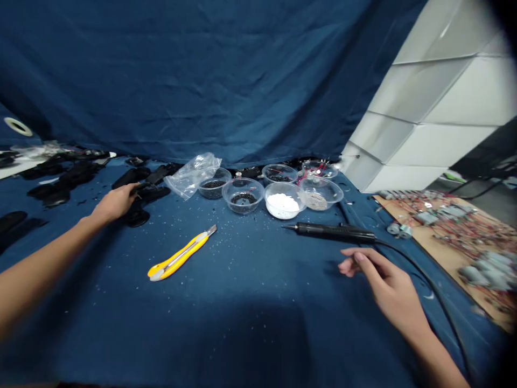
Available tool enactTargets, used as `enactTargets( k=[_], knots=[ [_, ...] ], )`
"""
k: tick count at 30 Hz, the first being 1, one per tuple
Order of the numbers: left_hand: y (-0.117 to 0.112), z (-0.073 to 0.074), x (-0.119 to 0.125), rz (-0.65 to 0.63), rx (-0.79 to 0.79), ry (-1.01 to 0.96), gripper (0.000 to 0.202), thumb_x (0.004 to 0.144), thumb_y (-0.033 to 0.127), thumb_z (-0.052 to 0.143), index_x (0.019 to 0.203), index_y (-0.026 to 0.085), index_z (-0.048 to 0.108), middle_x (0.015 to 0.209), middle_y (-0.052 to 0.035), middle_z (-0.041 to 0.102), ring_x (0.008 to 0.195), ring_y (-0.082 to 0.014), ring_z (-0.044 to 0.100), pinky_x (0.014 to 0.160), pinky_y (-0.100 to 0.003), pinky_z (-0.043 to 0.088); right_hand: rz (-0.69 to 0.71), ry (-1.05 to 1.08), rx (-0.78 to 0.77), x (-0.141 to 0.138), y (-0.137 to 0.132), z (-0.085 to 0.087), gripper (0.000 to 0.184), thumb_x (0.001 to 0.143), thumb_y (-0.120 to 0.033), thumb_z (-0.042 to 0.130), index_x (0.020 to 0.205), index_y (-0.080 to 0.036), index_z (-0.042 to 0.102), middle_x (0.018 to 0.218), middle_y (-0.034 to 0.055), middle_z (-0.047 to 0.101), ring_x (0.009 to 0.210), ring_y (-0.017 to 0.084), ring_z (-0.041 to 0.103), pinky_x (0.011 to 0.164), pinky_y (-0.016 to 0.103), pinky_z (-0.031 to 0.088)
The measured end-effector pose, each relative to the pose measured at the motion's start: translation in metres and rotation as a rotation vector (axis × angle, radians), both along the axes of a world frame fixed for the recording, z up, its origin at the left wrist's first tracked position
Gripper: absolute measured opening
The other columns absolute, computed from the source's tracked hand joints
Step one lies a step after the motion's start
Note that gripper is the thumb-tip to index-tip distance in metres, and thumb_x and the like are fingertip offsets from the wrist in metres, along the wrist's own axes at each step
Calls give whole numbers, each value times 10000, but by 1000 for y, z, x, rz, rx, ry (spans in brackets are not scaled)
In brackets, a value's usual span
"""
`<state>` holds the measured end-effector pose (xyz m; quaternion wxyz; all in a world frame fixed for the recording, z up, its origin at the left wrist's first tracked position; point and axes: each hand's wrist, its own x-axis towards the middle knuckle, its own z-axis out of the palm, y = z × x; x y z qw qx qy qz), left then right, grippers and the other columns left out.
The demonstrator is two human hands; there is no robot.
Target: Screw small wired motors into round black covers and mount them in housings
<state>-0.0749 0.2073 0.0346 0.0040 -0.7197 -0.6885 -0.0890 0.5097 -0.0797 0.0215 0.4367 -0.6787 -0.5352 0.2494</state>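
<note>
My left hand [115,203] reaches out to the left and closes its fingers on a black plastic part [139,189] in a heap of similar black pieces. My right hand [377,277] rests low on the blue cloth with its fingers loosely curled and nothing in them, just below a black corded soldering iron [333,230]. A yellow utility knife [181,255] lies on the cloth between my two hands, its blade end pointing up and right.
Several clear plastic bowls [243,195] hold small dark bits, and one holds white material [283,203]. A clear plastic bag [189,175] lies beside them. More black parts [64,178] spread to the far left. A board with small motors and wires [456,226] sits right.
</note>
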Motion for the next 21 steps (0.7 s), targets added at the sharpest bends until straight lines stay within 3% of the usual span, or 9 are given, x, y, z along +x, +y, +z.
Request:
enactTargets(
  k=[4, 7, 9, 11, 13, 16, 21],
  knots=[
    [4, 4, -2, 23, -65, 98, 704, 781, 214, 581, 1440, 109, 356, 1245, -113, 601, 987, -233, 610, 845, -295, 455, -121, -109, 12, 24, -39, 5, 380, 860, -557, 467, 989, -239, 630, 851, 55, 698, 759, 204, 655, 770, 321, 516],
    [-1, 9, 1, 40, -12, 128, 781, 765, 187, 564, 1465, 34, 255, 1377, -180, 478, 1156, -267, 537, 956, -333, 421, -310, -286, 32, 65, -63, 7, 374, 863, -535, 458, 1034, -248, 626, 928, 67, 704, 842, 225, 668, 820, 337, 499],
    [-8, 12, 8, 49, 67, 135, 739, 792, 180, 507, 1462, 19, 239, 1425, -197, 409, 1255, -274, 455, 1042, -363, 359, -484, -564, -9, 103, -69, 5, 347, 851, -482, 484, 1046, -236, 634, 944, 101, 693, 803, 245, 660, 745, 344, 491],
    [-16, 15, 20, 55, 155, 140, 665, 822, 178, 437, 1450, 40, 268, 1415, -184, 417, 1279, -268, 424, 1076, -381, 324, -569, -887, -109, 143, -67, 0, 375, 864, -430, 476, 1020, -141, 658, 938, 194, 659, 793, 299, 634, 681, 367, 474],
    [-24, 18, 34, 43, 227, 142, 607, 840, 191, 389, 1429, 63, 313, 1382, -167, 450, 1266, -259, 430, 1082, -375, 321, -546, -1118, -225, 179, -59, -7, 463, 903, -415, 416, 1088, -46, 626, 942, 262, 618, 809, 344, 612, 691, 390, 460],
    [-34, 21, 56, -13, 282, 140, 562, 847, 214, 367, 1389, 68, 375, 1332, -157, 489, 1235, -245, 451, 1079, -346, 327, -462, -1115, -459, 211, -44, -19, 455, 901, -371, 438, 1115, 0, 590, 895, 263, 592, 778, 337, 611, 687, 358, 451],
    [-52, 20, 85, -126, 306, 113, 517, 852, 219, 364, 1348, 81, 419, 1314, -127, 508, 1236, -206, 448, 1097, -306, 305, -443, -1107, -568, 216, -35, -23, 502, 901, -374, 416, 1095, 62, 570, 914, 319, 540, 774, 358, 604, 617, 341, 413]
  ],
)
